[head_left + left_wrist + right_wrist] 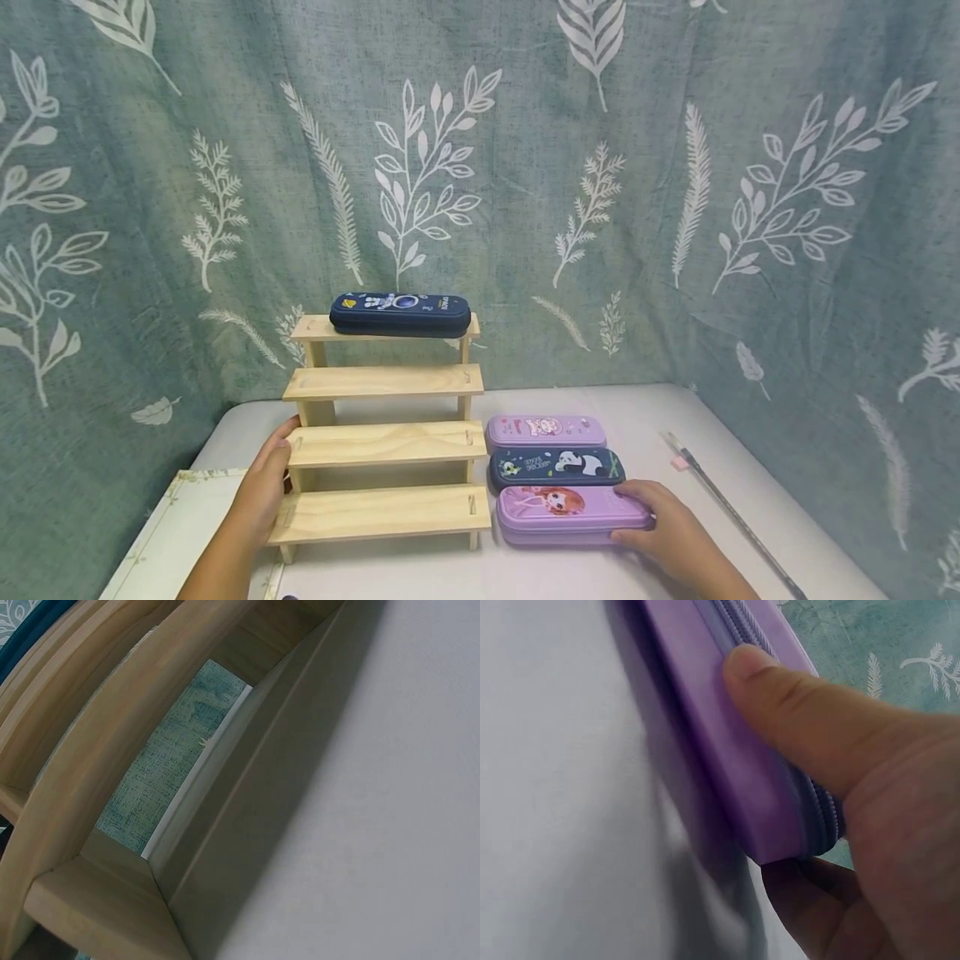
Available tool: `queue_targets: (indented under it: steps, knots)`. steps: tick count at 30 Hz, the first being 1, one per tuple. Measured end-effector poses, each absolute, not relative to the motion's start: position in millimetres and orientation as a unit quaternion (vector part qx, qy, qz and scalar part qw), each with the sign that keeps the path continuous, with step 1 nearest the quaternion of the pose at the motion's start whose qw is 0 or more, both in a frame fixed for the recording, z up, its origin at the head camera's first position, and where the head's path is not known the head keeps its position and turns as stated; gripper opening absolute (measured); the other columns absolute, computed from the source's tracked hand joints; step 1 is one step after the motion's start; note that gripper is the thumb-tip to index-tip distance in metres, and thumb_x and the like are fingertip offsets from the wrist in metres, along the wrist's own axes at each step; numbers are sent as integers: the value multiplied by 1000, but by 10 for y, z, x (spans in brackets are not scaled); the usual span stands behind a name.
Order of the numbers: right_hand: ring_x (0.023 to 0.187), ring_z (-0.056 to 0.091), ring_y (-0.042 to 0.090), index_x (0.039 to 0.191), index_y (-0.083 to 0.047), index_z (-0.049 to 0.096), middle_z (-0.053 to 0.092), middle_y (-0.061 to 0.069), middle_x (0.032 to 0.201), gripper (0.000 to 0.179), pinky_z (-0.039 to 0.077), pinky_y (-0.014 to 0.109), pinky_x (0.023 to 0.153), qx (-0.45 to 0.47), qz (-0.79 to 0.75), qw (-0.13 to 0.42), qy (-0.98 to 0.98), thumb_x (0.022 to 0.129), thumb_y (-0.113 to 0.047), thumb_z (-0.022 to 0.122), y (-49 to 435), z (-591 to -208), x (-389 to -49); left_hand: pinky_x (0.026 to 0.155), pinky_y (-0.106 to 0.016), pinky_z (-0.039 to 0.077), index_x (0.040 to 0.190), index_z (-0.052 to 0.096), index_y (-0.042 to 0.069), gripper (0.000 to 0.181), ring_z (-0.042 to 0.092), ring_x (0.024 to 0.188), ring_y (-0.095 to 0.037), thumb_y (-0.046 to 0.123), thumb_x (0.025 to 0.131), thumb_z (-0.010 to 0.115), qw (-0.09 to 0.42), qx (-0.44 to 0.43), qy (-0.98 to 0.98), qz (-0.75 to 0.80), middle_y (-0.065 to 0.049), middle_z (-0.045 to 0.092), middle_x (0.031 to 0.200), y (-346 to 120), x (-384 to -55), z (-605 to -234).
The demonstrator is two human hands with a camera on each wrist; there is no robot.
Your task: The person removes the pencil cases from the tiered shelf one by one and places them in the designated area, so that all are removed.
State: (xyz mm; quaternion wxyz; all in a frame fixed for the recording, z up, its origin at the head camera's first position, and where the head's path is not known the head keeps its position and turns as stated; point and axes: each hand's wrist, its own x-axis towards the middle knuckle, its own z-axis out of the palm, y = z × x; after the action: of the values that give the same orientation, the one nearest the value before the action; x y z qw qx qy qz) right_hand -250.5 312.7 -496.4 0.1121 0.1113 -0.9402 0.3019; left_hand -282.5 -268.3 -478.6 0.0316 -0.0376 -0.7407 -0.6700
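Note:
A stepped wooden display rack [386, 443] stands on the white table, and my left hand [260, 490] grips its left side near the lower steps. The left wrist view shows the rack's wooden boards [90, 750] up close, but not the hand. My right hand [672, 533] holds the right end of a purple pencil case [555, 527] with a red-haired girl on its lid. In the right wrist view the thumb [795, 697] presses the case's zippered side. Behind that case lie a dark blue panda pencil case [536, 468] and a lilac pencil case [513, 430].
A navy astronaut pencil case [420, 323] lies on the rack's top step. Right of the cases, a long thin rod [738, 517] lies across the table [720, 417]. A pale board [161, 533] is at the left, and leaf-patterned cloth [510, 208] hangs behind.

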Motion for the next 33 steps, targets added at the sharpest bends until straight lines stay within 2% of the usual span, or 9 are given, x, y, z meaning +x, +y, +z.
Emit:
queue_targets:
  steps: [14,20,25,33]
  knots:
    - [139,48,52,138,-9,63,57,24,146,72,35,69,115,86,298,81,-947,78,-36,92,3100,-4964,-2531,121,-65,22,170,13,23,57,14,158,-42,40,115,13,33,-23,-739,-673,-17,9,175,-2647,-2837,-4774]
    - [140,49,49,137,-9,63,58,23,145,70,34,66,116,86,303,95,-944,78,-31,92,3073,-4997,-2558,124,-69,15,170,12,24,57,9,160,-42,41,115,12,32,-20,-742,-669,-15,9,176,-2648,-2833,-4775]
    - [140,49,48,139,-7,63,58,23,145,71,34,66,117,98,308,116,-939,78,-29,92,3041,-5028,-2611,123,-66,19,170,12,24,57,10,160,-41,41,115,13,29,-18,-741,-670,-15,8,176,-2664,-2827,-4770]
    - [145,42,49,142,-10,59,52,24,151,72,28,66,120,80,314,94,-941,80,-28,91,3044,-5061,-2673,121,-66,22,170,11,23,59,13,159,-41,44,115,13,31,-26,-743,-668,-16,9,175,-2657,-2807,-4757]
